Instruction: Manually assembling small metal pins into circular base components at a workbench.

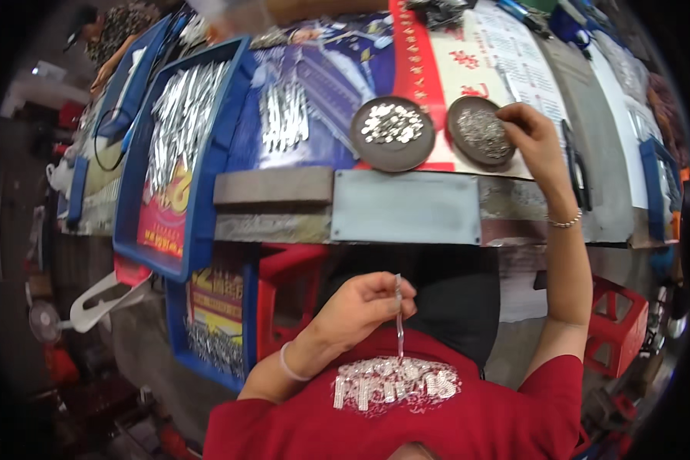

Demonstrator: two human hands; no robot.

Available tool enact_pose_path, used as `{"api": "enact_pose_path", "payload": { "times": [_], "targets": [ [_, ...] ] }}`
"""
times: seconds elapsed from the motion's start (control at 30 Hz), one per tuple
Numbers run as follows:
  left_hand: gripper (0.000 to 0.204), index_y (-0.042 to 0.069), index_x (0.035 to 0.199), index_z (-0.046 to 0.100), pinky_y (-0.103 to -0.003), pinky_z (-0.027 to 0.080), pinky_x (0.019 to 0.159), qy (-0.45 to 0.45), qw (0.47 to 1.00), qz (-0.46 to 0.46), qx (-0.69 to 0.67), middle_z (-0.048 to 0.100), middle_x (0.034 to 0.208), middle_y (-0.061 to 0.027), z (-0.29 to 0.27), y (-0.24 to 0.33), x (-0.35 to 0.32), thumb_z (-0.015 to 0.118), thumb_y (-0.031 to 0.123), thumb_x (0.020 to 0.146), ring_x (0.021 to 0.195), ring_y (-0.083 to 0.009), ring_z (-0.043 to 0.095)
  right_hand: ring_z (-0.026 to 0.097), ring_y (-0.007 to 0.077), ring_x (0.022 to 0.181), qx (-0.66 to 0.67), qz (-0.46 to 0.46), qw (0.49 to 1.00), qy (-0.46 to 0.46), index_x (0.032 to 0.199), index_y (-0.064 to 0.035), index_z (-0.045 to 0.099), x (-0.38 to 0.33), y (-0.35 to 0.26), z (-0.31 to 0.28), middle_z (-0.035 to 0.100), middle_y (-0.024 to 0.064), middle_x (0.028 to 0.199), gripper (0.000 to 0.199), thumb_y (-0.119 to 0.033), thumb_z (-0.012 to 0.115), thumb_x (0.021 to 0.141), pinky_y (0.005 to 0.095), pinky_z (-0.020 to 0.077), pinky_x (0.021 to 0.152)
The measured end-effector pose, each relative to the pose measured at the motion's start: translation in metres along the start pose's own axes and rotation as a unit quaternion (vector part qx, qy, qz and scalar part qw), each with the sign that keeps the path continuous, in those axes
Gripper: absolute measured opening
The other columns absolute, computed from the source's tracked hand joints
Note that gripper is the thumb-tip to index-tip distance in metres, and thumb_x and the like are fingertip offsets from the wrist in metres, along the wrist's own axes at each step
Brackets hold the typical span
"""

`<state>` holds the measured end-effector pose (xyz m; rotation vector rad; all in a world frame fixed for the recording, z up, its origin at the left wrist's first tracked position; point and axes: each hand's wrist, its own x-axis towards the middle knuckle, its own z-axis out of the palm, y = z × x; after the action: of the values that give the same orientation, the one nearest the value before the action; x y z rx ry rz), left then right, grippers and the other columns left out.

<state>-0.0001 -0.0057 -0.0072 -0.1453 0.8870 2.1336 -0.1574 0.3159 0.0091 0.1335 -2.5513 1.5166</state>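
Left hand: I see the left hand [364, 303] drawn close to the chest, wrist bent, fingers pinching a thin metal strip [399, 326] that hangs upright.
Right hand: the right hand [530, 132] reaches out at full arm, fingertips gathered in the right dish [479, 132] (small silvery bits).
Bench: second dark dish [392, 133] just beside it.

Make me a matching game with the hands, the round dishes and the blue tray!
Things:
1. left hand
2. right hand
3. left dark round dish
4. long blue plastic tray

Descriptions:
A. reaches into the right dark round dish of tiny silver bits
B. holds a thin silver metal strip near the chest
C. full of long silver strips
D. holds small shiny flat pieces

Pairs: 1-B, 2-A, 3-D, 4-C
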Motion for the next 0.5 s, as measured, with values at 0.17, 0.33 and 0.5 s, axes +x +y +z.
{"api": "enact_pose_path", "payload": {
  "times": [0.17, 0.33, 0.5],
  "targets": [
    [0.023, 0.001, 0.103, 0.059, -0.03, 0.053, 0.066, -0.016, 0.991, -0.02, -0.134, 0.059, 0.084, -0.0071, -0.002, -0.002, 0.01, 0.063, 0.017, 0.086, 0.071, -0.0176, 0.062, 0.051, 0.0066, 0.076, 0.028, -0.008, 0.999, -0.031, 0.096, 0.003, 0.061, -0.035, -0.053, 0.013, 0.061, 0.0027, 0.084, 0.014, 0.001, 0.055, 0.084, 0.0209, 0.0413, 0.068],
    [0.02, 0.006, 0.092, 0.054, -0.022, 0.052, 0.056, -0.029, 0.98, -0.039, -0.195, 0.058, 0.08, -0.004, -0.002, -0.009, 0.017, 0.058, 0.026, 0.09, 0.065, -0.0106, 0.062, 0.062, 0.018, 0.074, 0.07, -0.035, 0.986, -0.147, 0.096, 0.0018, 0.06, -0.104, -0.094, 0.056, 0.063, 0.0099, 0.087, 0.017, 0.005, 0.058, 0.079, 0.0272, 0.0482, 0.067],
    [0.024, 0.008, 0.094, 0.051, -0.021, 0.05, 0.052, -0.037, 0.977, -0.071, -0.196, 0.057, 0.078, -0.0029, -0.001, -0.01, 0.018, 0.054, 0.032, 0.092, 0.061, -0.0089, 0.06, 0.062, 0.0122, 0.071, 0.192, -0.027, 0.975, -0.11, 0.095, 0.0015, 0.053, -0.136, -0.087, 0.098, 0.061, 0.0084, 0.081, 0.013, 0.005, 0.058, 0.083, 0.0243, 0.0499, 0.063]
  ]
}}
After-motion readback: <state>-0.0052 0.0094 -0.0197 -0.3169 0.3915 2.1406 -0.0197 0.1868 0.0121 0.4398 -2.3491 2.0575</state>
